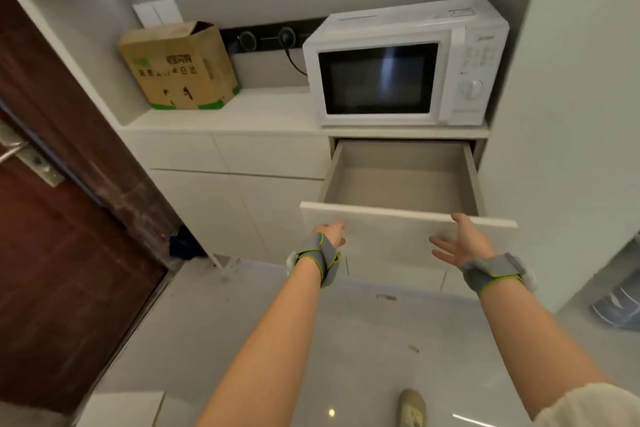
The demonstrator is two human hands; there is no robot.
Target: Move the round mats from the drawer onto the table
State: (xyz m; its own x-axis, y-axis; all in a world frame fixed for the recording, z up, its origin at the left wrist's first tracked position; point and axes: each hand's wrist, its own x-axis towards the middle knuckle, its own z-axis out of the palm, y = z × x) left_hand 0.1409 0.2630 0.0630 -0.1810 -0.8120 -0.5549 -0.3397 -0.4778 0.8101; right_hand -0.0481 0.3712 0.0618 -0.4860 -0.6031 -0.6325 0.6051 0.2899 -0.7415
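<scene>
A white drawer point(408, 222) stands pulled out under the microwave. The part of its grey inside that I can see holds nothing; no round mat is in view. My left hand point(332, 234) is at the left end of the drawer front, fingers against the panel. My right hand point(459, 241) hovers open in front of the right part of the panel, fingers spread, palm toward the drawer. Both wrists wear grey straps with green edging. The near part of the drawer floor is hidden behind the front panel.
A white microwave point(405, 62) and a cardboard box point(180, 68) stand on the counter point(249, 111). A dark wooden door point(59, 218) is at the left. A large water bottle point(620, 305) lies on the floor at the right. My shoe point(411, 407) shows below.
</scene>
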